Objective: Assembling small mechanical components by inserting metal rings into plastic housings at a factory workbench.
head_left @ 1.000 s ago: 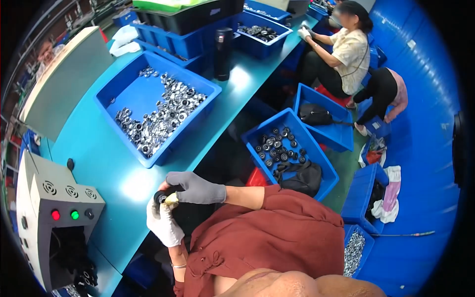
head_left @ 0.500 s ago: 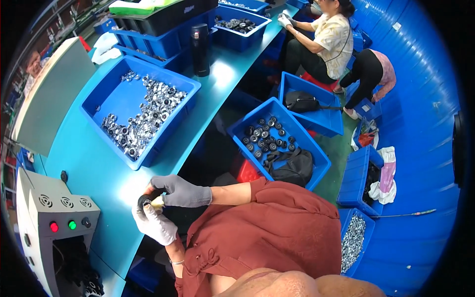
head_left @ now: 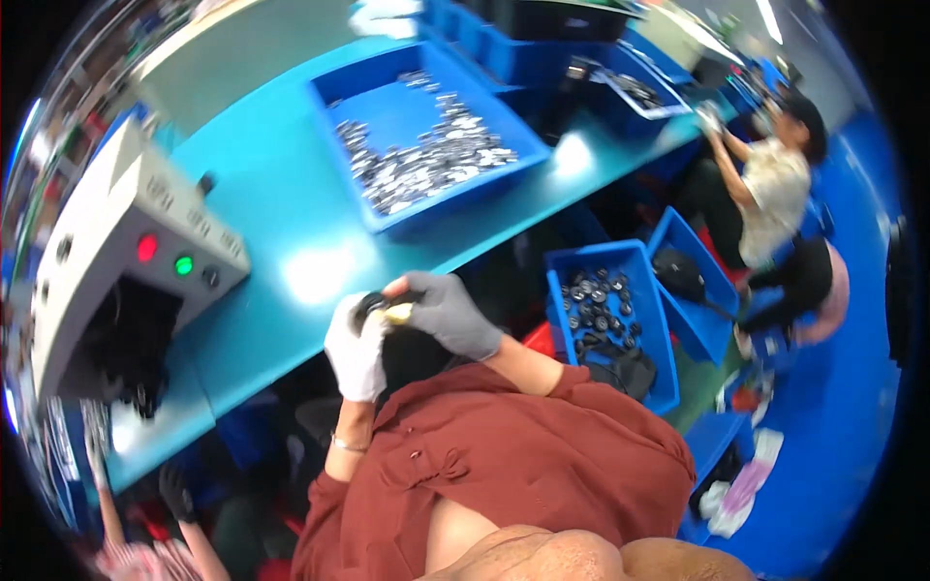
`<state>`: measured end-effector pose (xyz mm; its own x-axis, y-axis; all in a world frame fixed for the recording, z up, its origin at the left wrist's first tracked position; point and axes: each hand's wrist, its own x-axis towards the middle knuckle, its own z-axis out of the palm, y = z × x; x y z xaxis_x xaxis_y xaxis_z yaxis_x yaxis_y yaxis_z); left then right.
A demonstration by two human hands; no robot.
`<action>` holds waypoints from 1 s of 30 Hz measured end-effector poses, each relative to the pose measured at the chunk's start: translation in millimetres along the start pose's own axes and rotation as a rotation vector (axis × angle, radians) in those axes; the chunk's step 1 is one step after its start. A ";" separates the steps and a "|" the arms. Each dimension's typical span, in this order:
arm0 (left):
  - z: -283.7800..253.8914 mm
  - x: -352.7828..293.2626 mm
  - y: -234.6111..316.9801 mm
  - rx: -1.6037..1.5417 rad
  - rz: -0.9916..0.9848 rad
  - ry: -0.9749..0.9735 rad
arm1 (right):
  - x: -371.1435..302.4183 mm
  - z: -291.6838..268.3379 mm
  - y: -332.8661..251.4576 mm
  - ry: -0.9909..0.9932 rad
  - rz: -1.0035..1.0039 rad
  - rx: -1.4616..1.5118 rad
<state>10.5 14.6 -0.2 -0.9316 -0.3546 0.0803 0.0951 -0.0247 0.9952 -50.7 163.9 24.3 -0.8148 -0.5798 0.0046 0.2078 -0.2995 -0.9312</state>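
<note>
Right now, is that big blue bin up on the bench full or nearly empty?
Partly filled. The blue bin holds a loose heap of small silvery metal parts across its middle, while bare blue floor shows at its near-left and far corners.

A long turquoise worktop (head_left: 291, 208) runs from the lower left to the upper right; its near edge passes just beyond the person's hands; a pale glare patch sits on its bare surface close to that edge; at the left end stands a grey machine (head_left: 126, 242) with a red and a green lamp on its sloped front; near the middle, toward the far edge, rests a blue tray (head_left: 334, 107) holding a heap of small silvery metal parts (head_left: 426, 165); further along toward the right end stand more blue bins (head_left: 484, 44), one with dark parts (head_left: 630, 87) inside.
</note>
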 end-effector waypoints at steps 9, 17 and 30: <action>10.7 -16.1 7.9 0.101 0.256 0.083 | -14.8 2.7 5.3 0.026 -0.106 -0.343; -0.4 -43.0 -3.6 0.058 0.228 0.146 | -40.6 23.7 21.2 0.045 -0.244 -0.426; -11.4 -62.7 -4.2 -0.508 -0.105 -0.007 | -38.8 15.2 32.0 -0.058 -0.124 0.007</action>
<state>72.5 26.3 -10.0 -0.9475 -0.3193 -0.0164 0.1575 -0.5107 0.8452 -4.2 165.3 -0.1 -0.8016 -0.5811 0.1404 0.1119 -0.3766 -0.9196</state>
